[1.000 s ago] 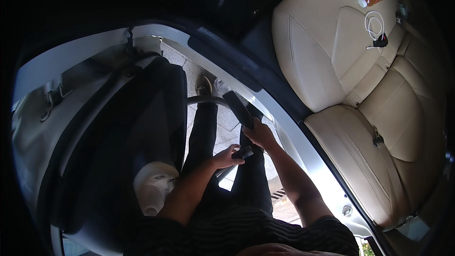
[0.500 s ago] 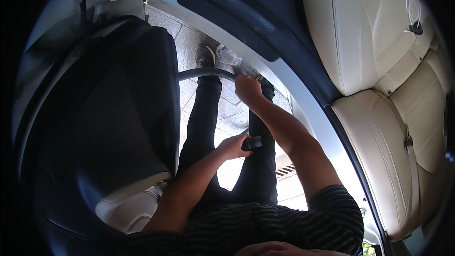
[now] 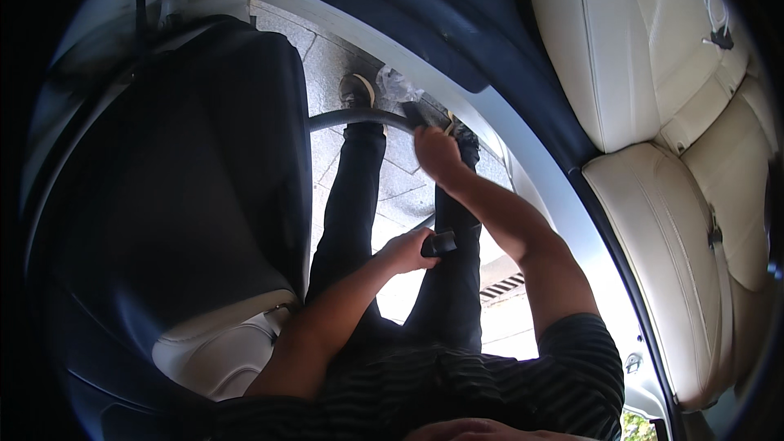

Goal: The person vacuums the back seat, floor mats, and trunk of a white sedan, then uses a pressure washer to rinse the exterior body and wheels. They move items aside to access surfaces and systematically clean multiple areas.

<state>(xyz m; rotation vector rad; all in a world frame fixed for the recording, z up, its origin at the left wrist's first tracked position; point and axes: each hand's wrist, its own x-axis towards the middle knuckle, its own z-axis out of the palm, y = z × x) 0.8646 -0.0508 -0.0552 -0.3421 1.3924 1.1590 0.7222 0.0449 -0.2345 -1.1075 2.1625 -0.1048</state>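
Outdoors, right hand (image 3: 437,151) gripping curved grey hose (image 3: 351,118), left hand (image 3: 406,251) clutching small black part (image 3: 439,243).

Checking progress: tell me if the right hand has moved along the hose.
Yes. The right hand has gone further out along the hose, away from the left hand.

Well to the right of the fingers, a cream leather rear seat (image 3: 653,49) fills the car's interior, its backrest above and its cushion (image 3: 694,278) below, with a dark buckle (image 3: 722,37) lying near the top corner. To the left of the fingers stands a dark open car door (image 3: 196,196) with a pale lower trim (image 3: 220,351). Beneath them lies grey stone paving (image 3: 327,57), and a drain grate (image 3: 500,286) sits just right of the lower fingers. A pale door sill (image 3: 563,196) curves between paving and seat.
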